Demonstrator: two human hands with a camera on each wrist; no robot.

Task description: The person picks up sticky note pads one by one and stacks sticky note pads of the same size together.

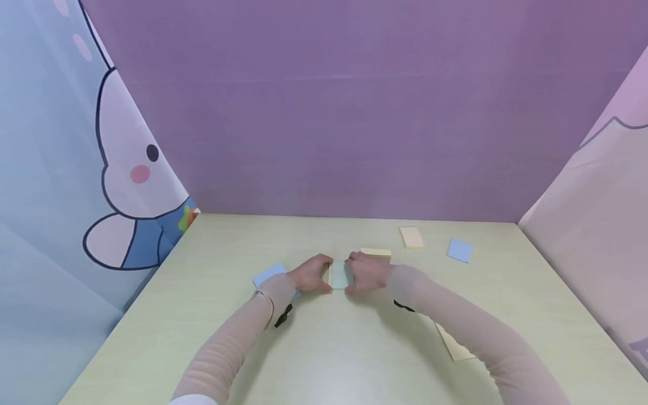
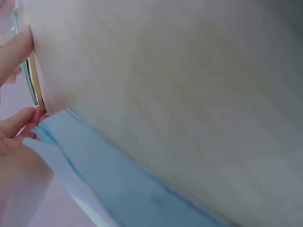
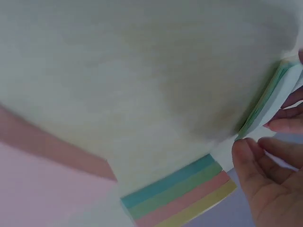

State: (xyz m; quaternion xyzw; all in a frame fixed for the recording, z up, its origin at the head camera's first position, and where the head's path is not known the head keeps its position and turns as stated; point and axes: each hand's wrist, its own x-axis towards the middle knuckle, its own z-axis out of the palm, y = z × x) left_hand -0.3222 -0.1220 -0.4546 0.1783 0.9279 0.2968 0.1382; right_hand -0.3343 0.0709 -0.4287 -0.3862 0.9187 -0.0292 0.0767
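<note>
A pale green sticky note pad [image 1: 341, 275] lies between my two hands at the middle of the table, with a cream pad edge [image 1: 330, 274] along its left side. My left hand [image 1: 311, 274] grips the left side, thumb at the near corner and fingers at the far one. The right hand [image 1: 368, 272] pinches the green pad's right side in the same way. In the left wrist view, the cream pad [image 2: 35, 80] and the green pad [image 2: 29, 71] stand side by side, edges together. The right wrist view shows the green pad [image 3: 267, 101] held at its ends.
A blue sticky pad [image 1: 268, 274] lies under the left wrist. Behind the right hand sits a pad of coloured strips [image 3: 180, 189]. Farther right are a cream pad [image 1: 412, 237] and a blue one [image 1: 459, 250]. A yellowish pad [image 1: 454, 344] is partly under the right forearm.
</note>
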